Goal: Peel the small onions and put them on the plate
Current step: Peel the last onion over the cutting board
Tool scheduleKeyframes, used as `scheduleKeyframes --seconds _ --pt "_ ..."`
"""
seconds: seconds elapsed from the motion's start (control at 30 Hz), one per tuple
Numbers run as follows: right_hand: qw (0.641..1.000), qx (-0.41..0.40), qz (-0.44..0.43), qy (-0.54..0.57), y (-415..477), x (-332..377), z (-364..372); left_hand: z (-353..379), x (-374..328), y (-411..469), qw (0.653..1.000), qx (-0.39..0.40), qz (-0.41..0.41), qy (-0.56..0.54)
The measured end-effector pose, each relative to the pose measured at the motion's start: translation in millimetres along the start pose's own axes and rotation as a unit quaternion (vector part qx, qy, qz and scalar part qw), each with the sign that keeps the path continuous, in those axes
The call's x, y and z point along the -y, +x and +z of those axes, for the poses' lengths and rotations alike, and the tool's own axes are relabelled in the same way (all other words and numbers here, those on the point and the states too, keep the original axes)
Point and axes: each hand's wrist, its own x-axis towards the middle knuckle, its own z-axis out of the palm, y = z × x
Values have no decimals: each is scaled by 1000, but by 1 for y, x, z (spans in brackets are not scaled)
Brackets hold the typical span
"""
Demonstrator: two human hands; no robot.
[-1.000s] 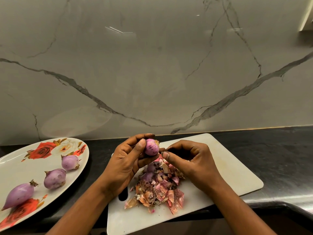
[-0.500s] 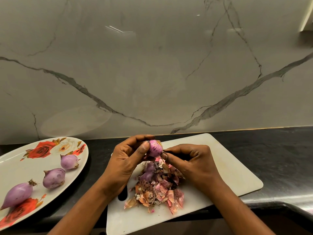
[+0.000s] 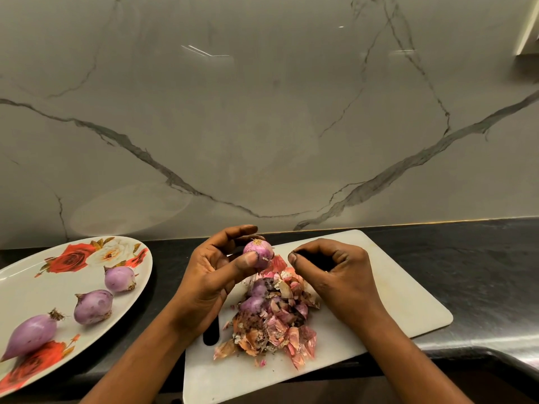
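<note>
My left hand [image 3: 213,275] holds a small purple onion [image 3: 258,252] between thumb and fingers above the white cutting board [image 3: 388,290]. A loose flake of skin hangs at the onion's right side. My right hand [image 3: 335,275] hovers just right of the onion with fingers curled and thumb against fingertips; nothing shows in its pinch. Below lies a pile of pink and brown onion skins [image 3: 274,325], with two onions [image 3: 253,298] half buried in it. Three peeled onions [image 3: 93,306] lie on the floral plate [image 3: 26,290] at the left.
The board and plate sit on a black countertop [image 3: 466,269] against a marble backsplash [image 3: 262,126]. The counter's front edge runs along the bottom right. A dark slot handle in the board [image 3: 210,333] lies under my left wrist.
My right hand has drawn a little to the right, away from the onion it was touching. My left hand has turned the onion slightly and lifted its fingers.
</note>
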Motion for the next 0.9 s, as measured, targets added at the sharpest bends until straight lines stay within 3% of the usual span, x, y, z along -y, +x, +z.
scheduleKeyframes --seconds 0.27,0.43,0.7,0.9 --pt "997 68 -31 28 -4 8 -1 3 2 1 998 2 6 57" --pt "998 51 -27 11 -1 1 0 5 1 1 997 -2 5 83" --pt "1000 -1 -8 -5 -1 1 0 3 -3 0 999 22 -17 -30" --pt "1000 1 -1 -4 -2 -2 -1 5 -1 1 1000 6 -23 -6"
